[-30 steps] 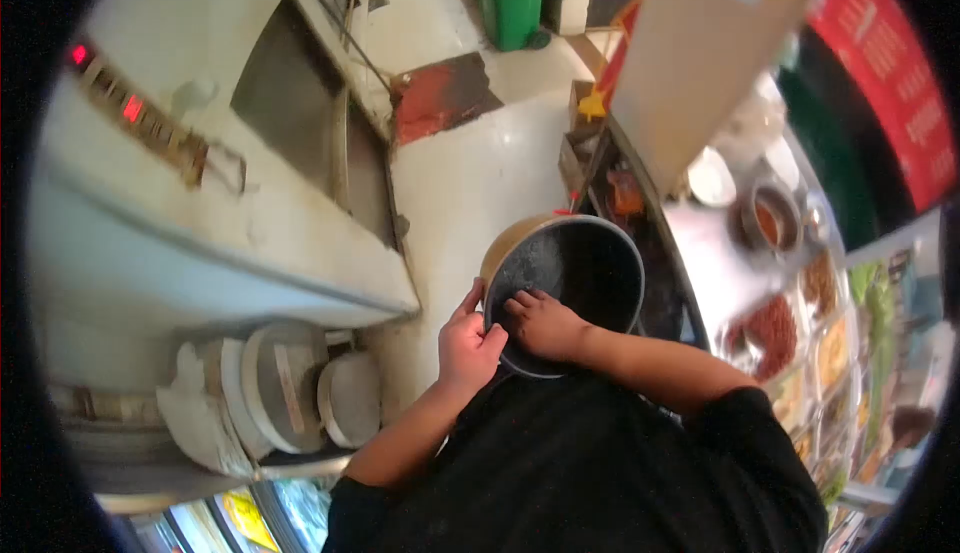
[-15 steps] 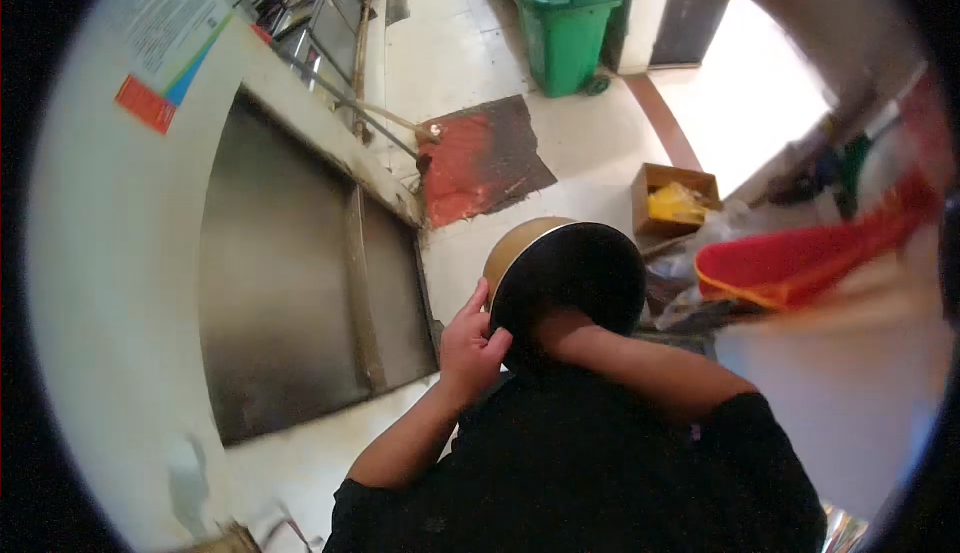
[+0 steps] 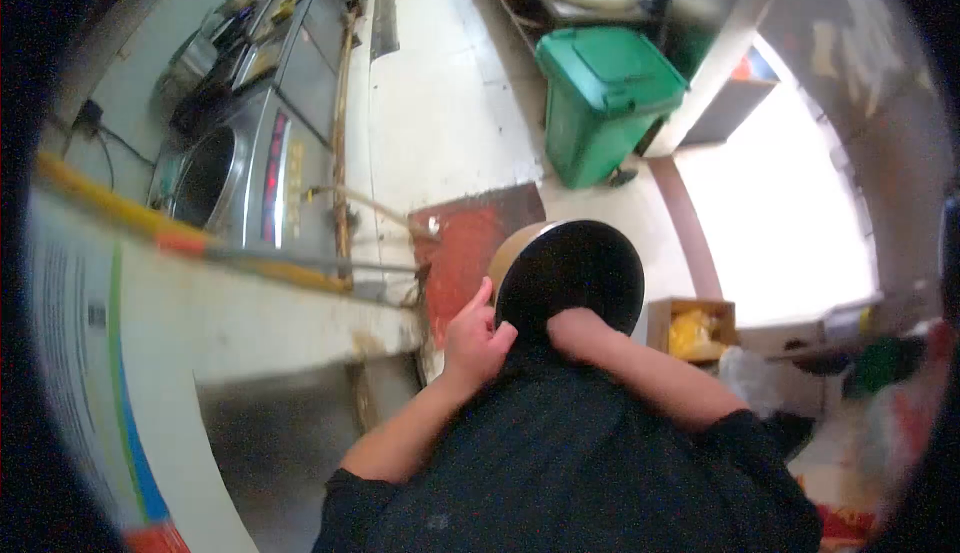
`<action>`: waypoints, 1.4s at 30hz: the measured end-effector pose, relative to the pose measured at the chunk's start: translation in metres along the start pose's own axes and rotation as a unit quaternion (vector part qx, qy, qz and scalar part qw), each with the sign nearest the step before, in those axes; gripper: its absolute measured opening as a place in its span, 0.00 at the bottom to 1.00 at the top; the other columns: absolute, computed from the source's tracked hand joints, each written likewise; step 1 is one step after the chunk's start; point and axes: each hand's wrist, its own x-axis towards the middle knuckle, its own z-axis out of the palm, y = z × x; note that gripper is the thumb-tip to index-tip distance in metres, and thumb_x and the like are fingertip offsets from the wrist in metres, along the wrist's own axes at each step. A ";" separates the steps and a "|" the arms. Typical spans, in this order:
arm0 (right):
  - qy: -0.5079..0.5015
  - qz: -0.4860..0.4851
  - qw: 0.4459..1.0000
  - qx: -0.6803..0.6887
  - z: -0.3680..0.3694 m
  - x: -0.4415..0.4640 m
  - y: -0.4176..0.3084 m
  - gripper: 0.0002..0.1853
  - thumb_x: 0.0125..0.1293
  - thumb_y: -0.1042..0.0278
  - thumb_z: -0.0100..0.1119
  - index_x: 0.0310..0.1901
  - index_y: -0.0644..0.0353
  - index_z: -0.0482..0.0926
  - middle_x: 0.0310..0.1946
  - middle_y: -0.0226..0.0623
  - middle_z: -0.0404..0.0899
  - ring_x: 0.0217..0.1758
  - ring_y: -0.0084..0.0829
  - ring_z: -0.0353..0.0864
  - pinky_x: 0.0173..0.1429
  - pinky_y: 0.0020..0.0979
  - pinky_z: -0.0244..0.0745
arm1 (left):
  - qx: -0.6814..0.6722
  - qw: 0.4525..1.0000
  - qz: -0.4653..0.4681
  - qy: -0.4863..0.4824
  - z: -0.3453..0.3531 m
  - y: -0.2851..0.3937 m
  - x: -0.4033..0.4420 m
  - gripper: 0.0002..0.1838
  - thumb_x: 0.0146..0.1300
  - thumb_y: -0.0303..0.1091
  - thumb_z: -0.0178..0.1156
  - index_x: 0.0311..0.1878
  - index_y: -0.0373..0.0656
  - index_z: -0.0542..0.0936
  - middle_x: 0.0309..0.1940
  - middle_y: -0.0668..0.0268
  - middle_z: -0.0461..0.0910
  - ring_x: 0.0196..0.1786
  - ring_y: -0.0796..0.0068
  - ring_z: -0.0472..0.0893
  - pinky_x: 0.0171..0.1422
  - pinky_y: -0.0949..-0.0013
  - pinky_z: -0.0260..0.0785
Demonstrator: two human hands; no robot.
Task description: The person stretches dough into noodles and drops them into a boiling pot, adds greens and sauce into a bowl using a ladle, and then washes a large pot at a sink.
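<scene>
A round pot (image 3: pixel 575 268), gold-brown outside and dark inside, is tilted in front of my chest with its mouth facing me. My left hand (image 3: pixel 480 341) grips its left rim, fingers behind the wall and thumb at the front. Inside the lower part of the mouth is my right hand (image 3: pixel 580 335), curled and slightly blurred. Its fingertips are hidden, and I cannot see what they hold, if anything.
Ahead stands a green wheeled bin (image 3: pixel 605 103), with a red mat (image 3: pixel 465 253) on the floor before it. A cardboard box (image 3: pixel 690 328) with yellow contents is at right. A steel stove counter (image 3: pixel 270 168) and a low wall (image 3: pixel 290 328) run along the left.
My view has swung up and left, showing more of the stove and aisle. My right hand has drawn back from deeper inside the pot towards its lower rim. The left hand keeps its grip.
</scene>
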 end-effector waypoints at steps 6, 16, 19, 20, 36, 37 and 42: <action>-0.010 0.051 0.997 0.064 -0.126 0.115 0.056 0.11 0.54 0.71 0.49 0.30 0.63 0.82 0.31 0.51 0.80 0.37 0.48 0.81 0.40 0.43 0.75 | -0.017 0.997 0.064 -0.033 -0.026 -0.016 0.204 0.10 0.47 0.33 0.58 0.21 0.34 0.74 0.57 0.41 0.66 0.37 0.53 0.81 0.39 0.64 0.71; -0.038 -0.064 0.995 0.061 -0.351 0.425 0.178 0.13 0.57 0.63 0.49 0.35 0.59 0.81 0.32 0.48 0.80 0.38 0.47 0.80 0.44 0.43 0.74 | 0.012 0.999 -0.043 -0.011 -0.090 -0.030 0.560 0.11 0.47 0.32 0.57 0.20 0.33 0.74 0.56 0.40 0.67 0.41 0.53 0.81 0.41 0.60 0.71; -0.088 -0.137 0.987 -0.003 -0.447 0.494 0.188 0.12 0.55 0.63 0.50 0.33 0.62 0.80 0.29 0.49 0.80 0.37 0.48 0.80 0.41 0.44 0.74 | 0.010 0.998 -0.060 0.015 -0.124 -0.036 0.639 0.11 0.47 0.31 0.57 0.19 0.32 0.73 0.57 0.39 0.67 0.47 0.54 0.79 0.45 0.62 0.71; -0.062 -0.150 0.986 -0.021 -0.466 0.523 0.194 0.12 0.55 0.64 0.51 0.32 0.62 0.80 0.29 0.48 0.80 0.36 0.48 0.80 0.41 0.44 0.74 | 0.020 0.998 -0.037 0.040 -0.132 -0.048 0.667 0.11 0.47 0.30 0.57 0.19 0.31 0.73 0.57 0.39 0.67 0.51 0.54 0.78 0.47 0.63 0.71; 0.411 0.098 0.837 0.348 -0.833 0.882 0.360 0.24 0.54 0.66 0.60 0.52 0.67 0.70 0.46 0.48 0.74 0.50 0.41 0.73 0.57 0.35 0.67 | -0.198 0.972 -0.111 0.051 -0.276 -0.160 1.242 0.10 0.51 0.26 0.56 0.17 0.32 0.71 0.52 0.44 0.74 0.56 0.62 0.76 0.49 0.69 0.69; 0.298 0.101 0.805 0.504 -0.839 0.905 0.388 0.20 0.57 0.66 0.58 0.50 0.68 0.72 0.41 0.45 0.77 0.46 0.37 0.76 0.54 0.33 0.69 | -0.188 0.980 -0.049 0.045 -0.278 -0.158 1.274 0.11 0.52 0.27 0.57 0.17 0.33 0.71 0.51 0.43 0.75 0.57 0.61 0.75 0.50 0.69 0.69; 0.320 0.181 0.652 0.663 -0.916 1.032 0.491 0.08 0.57 0.70 0.54 0.35 0.65 0.76 0.30 0.35 0.78 0.32 0.27 0.75 0.35 0.29 0.71 | -0.178 0.983 0.027 -0.033 -0.287 -0.177 1.461 0.10 0.58 0.33 0.59 0.30 0.35 0.74 0.57 0.43 0.70 0.61 0.60 0.71 0.58 0.67 0.66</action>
